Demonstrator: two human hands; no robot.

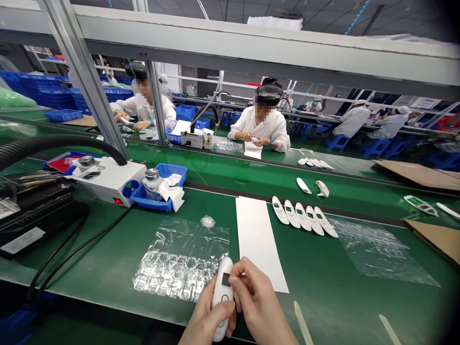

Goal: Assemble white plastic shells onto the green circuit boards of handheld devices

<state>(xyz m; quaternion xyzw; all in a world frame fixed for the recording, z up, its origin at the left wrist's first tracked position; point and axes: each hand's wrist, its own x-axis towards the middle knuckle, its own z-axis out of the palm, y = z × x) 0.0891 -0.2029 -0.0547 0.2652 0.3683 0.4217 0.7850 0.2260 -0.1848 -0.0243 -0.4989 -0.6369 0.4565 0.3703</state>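
Note:
A white handheld device point(223, 287) with a small dark screen stands nearly upright at the bottom middle. My left hand point(208, 314) is wrapped round its lower part, the thumb lying below the round button. The thumb and forefinger of my right hand point(257, 297) are pinched together at the screen's right edge; anything between them is too small to make out. Behind my left hand lies a clear plastic sheet point(179, 263) with rows of shiny squares. A white paper strip point(257, 235) runs away from my right hand. Several white shells point(304, 216) lie in a row beyond it.
A blue tray point(154, 203) holds a bottle and wipes, beside a white machine point(108, 179) with a black hose. Another clear sheet point(384, 251) and cardboard point(438, 239) lie right. Two people work across the green belt point(223, 170). A metal post point(84, 76) rises at left.

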